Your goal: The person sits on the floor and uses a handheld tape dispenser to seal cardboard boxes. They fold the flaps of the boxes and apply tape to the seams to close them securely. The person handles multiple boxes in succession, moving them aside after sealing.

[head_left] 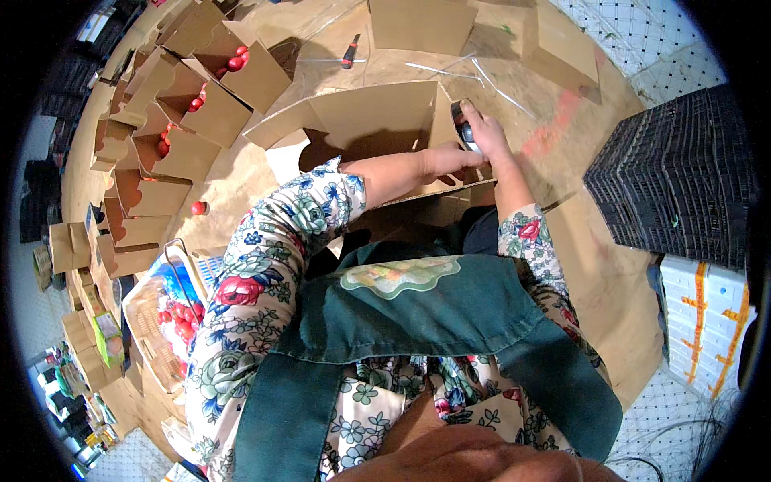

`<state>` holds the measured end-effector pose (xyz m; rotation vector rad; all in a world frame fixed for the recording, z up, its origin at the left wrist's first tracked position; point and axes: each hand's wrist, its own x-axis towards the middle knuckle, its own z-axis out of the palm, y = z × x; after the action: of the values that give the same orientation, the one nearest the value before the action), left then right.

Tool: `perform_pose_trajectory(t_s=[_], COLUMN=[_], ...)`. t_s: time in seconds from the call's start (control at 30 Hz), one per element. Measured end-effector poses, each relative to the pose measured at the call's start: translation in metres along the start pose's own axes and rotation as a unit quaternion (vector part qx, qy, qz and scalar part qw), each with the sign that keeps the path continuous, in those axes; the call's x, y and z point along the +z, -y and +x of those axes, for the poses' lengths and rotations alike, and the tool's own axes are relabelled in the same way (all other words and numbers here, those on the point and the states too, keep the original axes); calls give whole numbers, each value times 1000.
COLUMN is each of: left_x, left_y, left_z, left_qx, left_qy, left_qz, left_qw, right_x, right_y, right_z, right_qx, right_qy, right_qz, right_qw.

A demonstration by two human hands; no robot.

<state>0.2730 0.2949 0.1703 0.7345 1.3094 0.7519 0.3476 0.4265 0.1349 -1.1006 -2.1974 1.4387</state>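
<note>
An open cardboard box [366, 108] stands in front of me. My right hand [489, 136] is closed on a black and silver hand tool [463, 122] at the box's right end. My left hand [453, 159] reaches across the box to that same end, just below the tool, its fingers curled at the cardboard edge; exactly what they pinch is partly hidden. A dark-handled cutter [350, 51] lies on the worktop beyond the box, near some loose white straps [444, 71].
Cardboard boxes [185, 161] with red round items line the left, above a basket [140, 317] of more. One red item [198, 208] lies loose. A dark stack [666, 177] and white taped boxes [699, 325] stand right. More cardboard [422, 24] is at the back.
</note>
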Motion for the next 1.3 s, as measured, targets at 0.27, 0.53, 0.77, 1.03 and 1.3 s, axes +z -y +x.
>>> perform_pose_trajectory(t_s=[0.27,0.53,0.77,1.03,1.3], left_x=[-43,-47,-72,-77,-97], left_y=[47,54,0,76,56], left_z=[-6,-9,-157,-219,-212], left_qx=[-7,10,160,-45,-54], left_qy=[46,-92,-200,-220,-224], left_qz=[-34,339,449,392,403], left_qw=[998,936,856,892,886], right_x=[-2,-3,-5,1,-1], right_y=[19,37,17,26,22], right_z=[-17,-13,-2,-3,-9], right_qx=[-20,-144,-60,-46,-52], right_qy=[26,-41,20,45,21], right_qz=[26,-276,-305,-318,-306], right_qw=[999,950,950,946,950])
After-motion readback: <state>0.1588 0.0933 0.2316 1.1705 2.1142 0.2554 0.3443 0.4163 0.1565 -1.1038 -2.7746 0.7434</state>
